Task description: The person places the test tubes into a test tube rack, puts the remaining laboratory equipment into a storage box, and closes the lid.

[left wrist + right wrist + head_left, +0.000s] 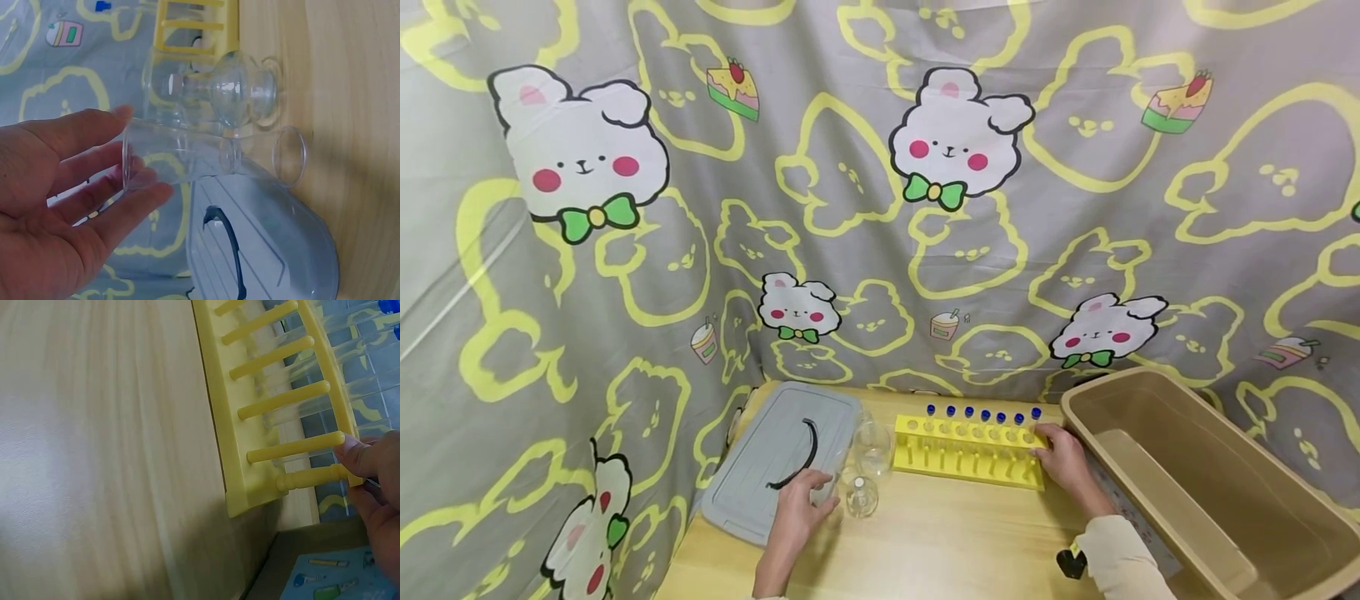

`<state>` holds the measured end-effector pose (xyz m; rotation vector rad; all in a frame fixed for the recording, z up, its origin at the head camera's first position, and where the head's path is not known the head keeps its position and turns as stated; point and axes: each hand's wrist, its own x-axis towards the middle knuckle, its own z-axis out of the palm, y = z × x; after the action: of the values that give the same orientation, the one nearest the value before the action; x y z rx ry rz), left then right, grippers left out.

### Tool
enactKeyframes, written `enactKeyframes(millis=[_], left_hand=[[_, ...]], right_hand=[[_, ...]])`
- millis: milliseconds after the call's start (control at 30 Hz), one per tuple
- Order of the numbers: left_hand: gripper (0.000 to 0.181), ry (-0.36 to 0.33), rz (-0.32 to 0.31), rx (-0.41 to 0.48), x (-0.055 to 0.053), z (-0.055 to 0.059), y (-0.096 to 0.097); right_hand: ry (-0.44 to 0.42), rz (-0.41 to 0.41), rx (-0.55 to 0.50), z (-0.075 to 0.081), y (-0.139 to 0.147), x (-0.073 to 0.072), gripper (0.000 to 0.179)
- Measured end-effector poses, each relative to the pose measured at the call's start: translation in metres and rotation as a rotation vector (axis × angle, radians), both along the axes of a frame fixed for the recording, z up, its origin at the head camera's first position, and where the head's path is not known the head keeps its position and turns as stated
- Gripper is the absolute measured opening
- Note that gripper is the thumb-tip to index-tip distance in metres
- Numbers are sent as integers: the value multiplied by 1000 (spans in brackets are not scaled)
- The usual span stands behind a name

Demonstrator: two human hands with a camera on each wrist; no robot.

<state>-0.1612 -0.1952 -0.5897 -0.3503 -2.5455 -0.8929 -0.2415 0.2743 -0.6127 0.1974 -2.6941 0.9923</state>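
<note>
At the left, my left hand [801, 510] has its fingers around the rim of a clear footed cup [200, 150], which stands upright. Thumb and fingertips lie on both sides of that rim in the left wrist view. Just right of this hand is a small round glass flask [861, 498], with larger clear glassware [874, 454] behind it. My right hand [1063, 457] pinches the right end of a yellow test tube rack [970, 475] between thumb and fingers. Several clear tubes with blue caps [986, 414] stand in the rack.
A grey lid [752, 467] with a black handle lies at the left. To the right stands a deep tan bin [1150, 492]. A small black and yellow object [1071, 562] is by the right sleeve. Patterned curtain [865, 250] hangs behind the wooden table [940, 542].
</note>
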Motion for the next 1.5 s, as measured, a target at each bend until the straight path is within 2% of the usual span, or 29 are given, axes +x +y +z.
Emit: enactKeyframes(millis=[200,500,700,933,1033,1200,1400,1500], left_hand=[[31,21,-15,10,-2,-4,-1],[30,-114,3,48,3,0,-5],[31,-127,0,72,5,-2,-6],[30,-152,0,82,1,-2,-7],[30,-146,3,81,1,-2,-8],[32,-97,13,73,5,-2,-10],[35,-5,-16,75,2,-7,-9],[35,-6,-20,82,0,-6,-7]], right_hand=[[-20,-13,-16,2,-4,-11,36],[-37,25,-8,1,-10,-28,28],[-61,27,-7,2,-13,-40,33],[-113,16,9,7,-16,-57,35],[-110,0,36,7,-18,-63,34],[-130,4,58,6,-20,-70,33],[-103,11,82,6,-17,-82,35],[-95,6,87,6,-15,-87,36]])
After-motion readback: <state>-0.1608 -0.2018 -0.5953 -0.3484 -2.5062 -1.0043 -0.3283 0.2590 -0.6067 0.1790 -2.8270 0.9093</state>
